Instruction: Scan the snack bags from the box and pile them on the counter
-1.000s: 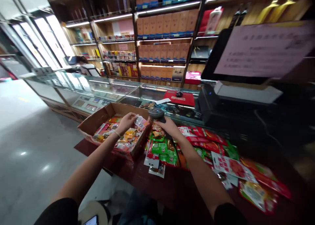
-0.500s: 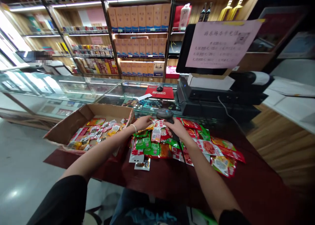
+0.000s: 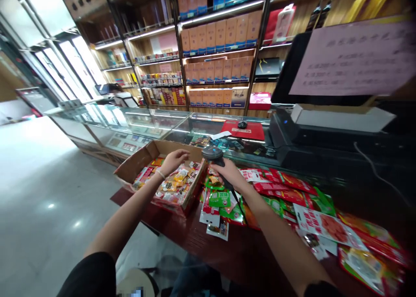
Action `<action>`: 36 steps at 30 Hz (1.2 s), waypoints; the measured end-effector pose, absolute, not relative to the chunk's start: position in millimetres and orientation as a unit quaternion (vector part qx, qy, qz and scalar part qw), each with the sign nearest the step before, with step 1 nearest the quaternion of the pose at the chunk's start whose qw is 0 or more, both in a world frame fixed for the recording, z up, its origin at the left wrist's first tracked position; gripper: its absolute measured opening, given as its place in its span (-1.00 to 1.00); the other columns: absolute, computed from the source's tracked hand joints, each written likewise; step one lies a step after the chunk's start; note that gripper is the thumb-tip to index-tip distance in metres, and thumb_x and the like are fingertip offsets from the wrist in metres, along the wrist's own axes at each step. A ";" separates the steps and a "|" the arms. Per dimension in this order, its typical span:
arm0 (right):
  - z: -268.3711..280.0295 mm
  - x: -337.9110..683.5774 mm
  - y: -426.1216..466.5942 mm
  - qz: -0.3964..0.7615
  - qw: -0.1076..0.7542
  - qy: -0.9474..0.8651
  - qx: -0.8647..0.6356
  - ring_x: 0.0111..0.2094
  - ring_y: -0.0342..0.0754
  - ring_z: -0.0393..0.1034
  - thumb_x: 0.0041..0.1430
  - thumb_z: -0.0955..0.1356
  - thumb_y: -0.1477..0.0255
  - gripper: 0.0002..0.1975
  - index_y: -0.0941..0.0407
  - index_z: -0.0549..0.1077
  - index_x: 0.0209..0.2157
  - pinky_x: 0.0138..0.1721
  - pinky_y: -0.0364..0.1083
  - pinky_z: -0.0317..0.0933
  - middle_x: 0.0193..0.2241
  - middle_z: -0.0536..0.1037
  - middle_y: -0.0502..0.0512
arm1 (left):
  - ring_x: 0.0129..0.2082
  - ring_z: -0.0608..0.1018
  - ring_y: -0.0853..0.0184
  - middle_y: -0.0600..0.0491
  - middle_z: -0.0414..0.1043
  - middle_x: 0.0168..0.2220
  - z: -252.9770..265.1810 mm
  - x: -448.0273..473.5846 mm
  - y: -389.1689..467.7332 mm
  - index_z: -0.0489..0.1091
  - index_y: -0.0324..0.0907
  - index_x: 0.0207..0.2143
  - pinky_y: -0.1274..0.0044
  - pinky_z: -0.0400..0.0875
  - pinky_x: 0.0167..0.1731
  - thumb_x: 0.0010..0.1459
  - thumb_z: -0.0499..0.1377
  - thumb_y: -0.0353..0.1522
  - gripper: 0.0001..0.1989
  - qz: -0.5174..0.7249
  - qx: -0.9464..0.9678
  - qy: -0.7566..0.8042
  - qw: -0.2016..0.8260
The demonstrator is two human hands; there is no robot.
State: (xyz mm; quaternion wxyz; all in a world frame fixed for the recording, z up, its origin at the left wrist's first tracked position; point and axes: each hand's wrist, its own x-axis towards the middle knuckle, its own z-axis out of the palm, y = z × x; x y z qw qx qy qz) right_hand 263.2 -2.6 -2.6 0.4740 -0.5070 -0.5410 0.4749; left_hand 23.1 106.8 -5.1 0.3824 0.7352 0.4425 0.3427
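My right hand (image 3: 231,174) is wrapped round the handle of a black barcode scanner (image 3: 212,153), its head tipped up and its cable running down over the counter. Beneath it lie snack packets (image 3: 219,198), mostly green and red, some overlapping. Over the open cardboard box (image 3: 191,198) hovers my left hand (image 3: 173,161), fingers loosely bent and apart, with nothing visible in them. Small wrapped snacks (image 3: 169,185) in yellow, white and pink cover the bottom of the box.
More red and white snack packets (image 3: 328,225) spread rightward along the dark red counter (image 3: 182,238). Behind are a glass display case (image 3: 149,121), a red mat (image 3: 253,131) with a mouse, and a screen bearing a pink notice (image 3: 351,63). Shelves of boxes line the wall.
My left hand has left the packets beside the scanner and moved left over the box. The packet near the scanner is out of sight there. My view has swung left.
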 end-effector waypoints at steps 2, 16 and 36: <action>-1.4 242.4 9.9 0.487 0.467 -0.549 -0.493 -0.78 -0.20 0.21 0.08 0.36 0.27 -0.79 0.09 0.32 -0.33 -0.79 -0.23 0.10 -0.68 0.31 -0.16 | -0.22 0.60 0.25 -0.07 0.57 -0.23 -10.8 -4.7 112.2 0.47 -0.22 -0.14 0.47 0.50 -0.23 0.10 0.15 -0.17 -0.63 0.355 0.712 0.473 0.379; -16.6 140.3 72.8 0.495 0.390 -0.608 -0.483 -0.76 -0.18 0.22 0.08 0.36 0.27 -0.79 0.11 0.32 -0.37 -0.76 -0.22 0.08 -0.70 0.31 -0.13 | -0.42 0.55 0.35 0.00 0.53 -0.37 -62.8 -123.1 140.6 0.44 -0.24 -0.18 0.56 0.44 -0.40 0.04 0.20 -0.33 -0.73 0.355 0.620 0.632 0.301; -19.5 138.1 74.6 0.481 0.367 -0.615 -0.505 -0.78 -0.19 0.20 0.04 0.38 0.28 -0.76 0.08 0.25 -0.48 -0.73 -0.21 0.06 -0.76 0.30 -0.13 | -0.14 0.49 0.11 -0.18 0.40 -0.08 -97.2 -95.7 117.8 0.39 -0.22 -0.04 0.45 0.35 -0.21 -0.09 0.32 -0.28 -0.48 -0.124 0.914 0.377 0.078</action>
